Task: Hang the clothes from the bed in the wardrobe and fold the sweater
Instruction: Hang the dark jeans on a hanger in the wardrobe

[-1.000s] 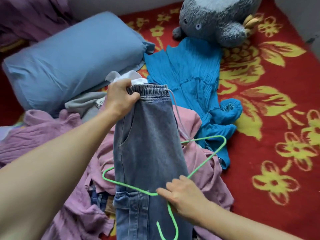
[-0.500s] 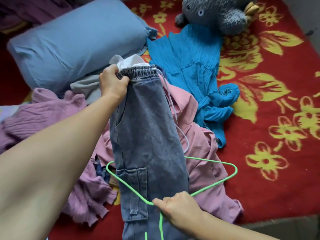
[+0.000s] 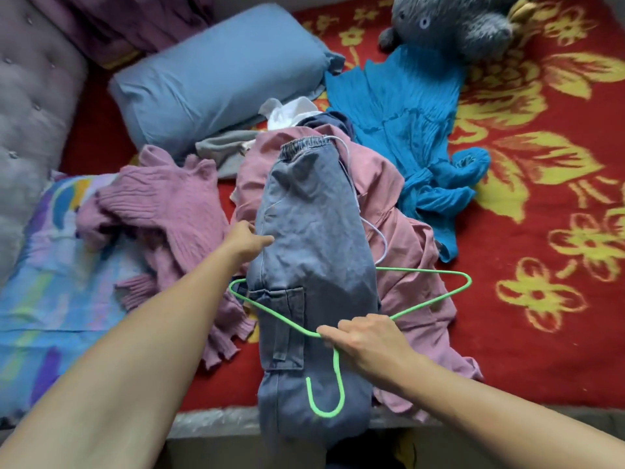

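Observation:
Blue denim trousers (image 3: 314, 231) lie lengthwise over the clothes pile, threaded through a green wire hanger (image 3: 422, 270). Their elastic waistband points away from me and their legs hang over the bed's near edge. My right hand (image 3: 368, 343) grips the hanger at its neck, just above the hook, on top of the trousers. My left hand (image 3: 248, 240) touches the trousers' left edge at mid-length, fingers stretched toward the cloth. A purple knit sweater (image 3: 162, 204) lies crumpled to the left. Under the trousers is a pink shirt (image 3: 399, 204). A bright blue dress (image 3: 399, 96) is spread out behind.
The red blanket (image 3: 541, 231) with yellow flowers covers the bed. A blue pillow (image 3: 216, 72) and a grey plush toy (image 3: 453, 18) sit at the back. A grey padded headboard (image 3: 30, 96) stands at left, beside a multicoloured sheet (image 3: 50, 265). White and grey garments (image 3: 230, 147) lie behind the pile.
My left hand let go of the waistband and moved down to the trousers' middle; the trousers now lie on the pile. The hanger slid nearer to me along the trousers.

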Motion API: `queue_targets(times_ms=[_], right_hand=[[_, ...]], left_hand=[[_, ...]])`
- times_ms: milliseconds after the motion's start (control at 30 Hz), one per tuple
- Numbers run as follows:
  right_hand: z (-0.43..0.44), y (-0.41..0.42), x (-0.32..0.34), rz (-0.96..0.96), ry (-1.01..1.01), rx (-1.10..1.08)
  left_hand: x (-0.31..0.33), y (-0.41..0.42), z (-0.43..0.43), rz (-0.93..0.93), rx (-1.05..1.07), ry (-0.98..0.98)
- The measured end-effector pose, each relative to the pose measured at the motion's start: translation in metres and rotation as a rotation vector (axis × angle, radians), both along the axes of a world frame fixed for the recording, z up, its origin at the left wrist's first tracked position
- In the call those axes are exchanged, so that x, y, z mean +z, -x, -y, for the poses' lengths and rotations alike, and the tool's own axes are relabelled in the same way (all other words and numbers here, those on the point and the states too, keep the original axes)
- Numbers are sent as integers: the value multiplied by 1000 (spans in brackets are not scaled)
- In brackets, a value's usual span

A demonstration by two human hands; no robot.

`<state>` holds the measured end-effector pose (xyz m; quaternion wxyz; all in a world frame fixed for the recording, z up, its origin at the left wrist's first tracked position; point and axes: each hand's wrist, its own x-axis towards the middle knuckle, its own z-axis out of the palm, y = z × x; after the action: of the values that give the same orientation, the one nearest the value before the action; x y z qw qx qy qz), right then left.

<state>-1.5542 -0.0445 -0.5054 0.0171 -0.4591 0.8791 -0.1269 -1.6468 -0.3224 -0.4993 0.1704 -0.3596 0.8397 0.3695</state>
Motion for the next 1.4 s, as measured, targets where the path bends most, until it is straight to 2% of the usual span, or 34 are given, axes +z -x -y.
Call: queue_targets(times_ms=[133,267,400,533,700,900,1000,1067,1133,1200,1400], right_hand=[[-5,-6,0,7,49,-39],[-2,-11,-6,-34,87,-82],[3,-21,-6,-71,128,-62],[18,-11,-6,-76,107,-23],[44,2,-16,-27,-67,56],[40,-48,-19,147,-2,107],[32,-44,-5,232,28,-19],[32,-27,8,375,68,-105],[34,-9,22,522,65,-186],[38,5,40,540,76,-235],[56,26,124,628,121,-232]], left_hand=[[-32,-27,-3,104,126,-32],[-50,-24,-17,4,308,-233],[-39,-25,-15,60,230,-557],[-8,-21,-3,43,114,-779],[11,-16,-3,36,6,-956],[-12,-13,5,-106,215,-815],[-21,-15,7,-66,216,-767],[-17,-17,9,-21,179,-708],[-3,-19,14,25,73,-602],[19,-20,25,26,1,-496],[101,-24,67,-138,75,-315]])
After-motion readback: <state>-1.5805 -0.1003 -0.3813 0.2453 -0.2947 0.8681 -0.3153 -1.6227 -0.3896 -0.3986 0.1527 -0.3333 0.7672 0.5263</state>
